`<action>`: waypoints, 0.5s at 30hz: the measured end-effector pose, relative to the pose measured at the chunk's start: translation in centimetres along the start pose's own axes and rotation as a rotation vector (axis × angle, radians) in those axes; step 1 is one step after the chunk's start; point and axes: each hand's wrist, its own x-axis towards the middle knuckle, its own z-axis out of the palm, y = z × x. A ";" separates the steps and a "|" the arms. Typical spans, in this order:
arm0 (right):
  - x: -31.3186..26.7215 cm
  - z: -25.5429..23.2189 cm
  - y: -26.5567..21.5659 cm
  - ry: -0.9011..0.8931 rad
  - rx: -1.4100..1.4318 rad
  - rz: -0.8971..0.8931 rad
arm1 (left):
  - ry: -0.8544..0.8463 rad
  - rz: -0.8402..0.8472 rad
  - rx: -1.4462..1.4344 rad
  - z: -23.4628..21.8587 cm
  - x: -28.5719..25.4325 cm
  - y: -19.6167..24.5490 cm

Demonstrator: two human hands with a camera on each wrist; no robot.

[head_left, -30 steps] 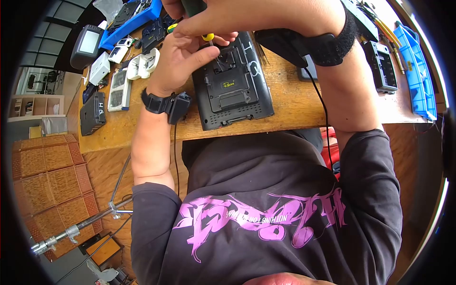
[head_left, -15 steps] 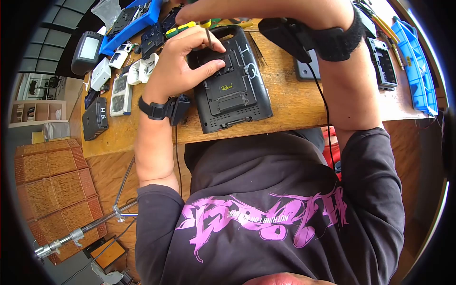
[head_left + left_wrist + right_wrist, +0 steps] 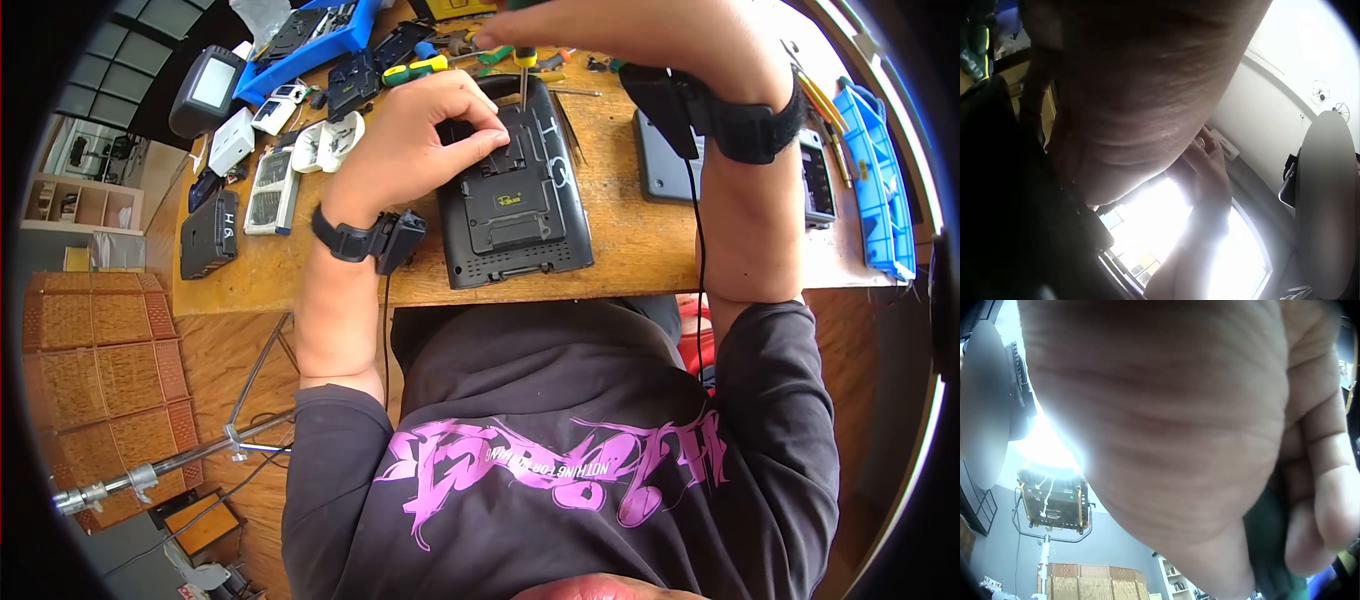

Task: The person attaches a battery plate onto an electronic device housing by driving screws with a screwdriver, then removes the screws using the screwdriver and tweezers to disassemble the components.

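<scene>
A flat black device with white marker letters and a handle slot at its far end lies on the wooden table. On its back is a black battery plate with a small yellow-green label. My left hand rests over the far left of that plate, thumb and index fingertips apart and touching down on it. From above, my right hand grips a screwdriver with a green and yellow handle. The shaft points down at the device's far right part, beside the plate. In the right wrist view, fingers curl around the dark green handle.
Another green and yellow screwdriver lies beyond the left hand. To the left are a white battery case, white chargers and a blue tool tray. A grey box lies under the right forearm; a blue basket stands at far right.
The screwdriver has moved from between the left hand's fingers rightward to the device's far right part. The left thumb and index have drawn closer together. The head view has shifted slightly.
</scene>
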 end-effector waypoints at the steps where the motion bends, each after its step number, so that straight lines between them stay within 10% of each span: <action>1: 0.2 0.2 -0.1 -0.029 -0.002 0.031 | -0.006 -0.028 -0.003 0.1 0.0 0.1; 15: 2.0 2.3 -1.0 -0.157 0.013 0.202 | -0.020 -0.093 0.061 0.1 -0.8 0.4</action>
